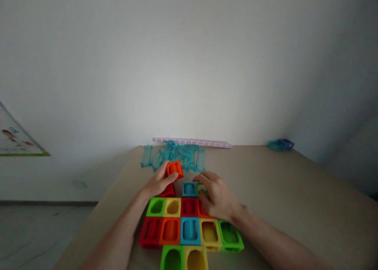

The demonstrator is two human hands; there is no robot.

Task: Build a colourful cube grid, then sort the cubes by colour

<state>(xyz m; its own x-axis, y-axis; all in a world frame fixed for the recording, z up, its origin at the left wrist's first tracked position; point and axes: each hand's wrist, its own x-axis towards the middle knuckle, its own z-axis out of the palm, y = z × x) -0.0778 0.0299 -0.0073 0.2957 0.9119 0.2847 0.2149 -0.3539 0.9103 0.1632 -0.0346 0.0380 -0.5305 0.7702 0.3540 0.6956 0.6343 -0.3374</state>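
My left hand [161, 181] grips an orange block [175, 170] with a hollow in its face, thumb across its front, raised above a red block [168, 190]. My right hand [217, 193] has its fingers curled over a green block [201, 188] beside a blue block [189, 189]. Below both hands lie rows of coloured blocks: a yellow block [173, 207], a dark red block [189, 207], a blue block [190, 231] and several others set edge to edge. An orange block [203, 210] is partly hidden by my right hand.
Translucent blue plastic pieces [180, 156] lie heaped behind the blocks. A long purple patterned strip [191, 142] rests along the wall. Small blue and purple containers [280, 145] sit at the far right corner of the table [265, 183]. A poster [17, 136] hangs at left.
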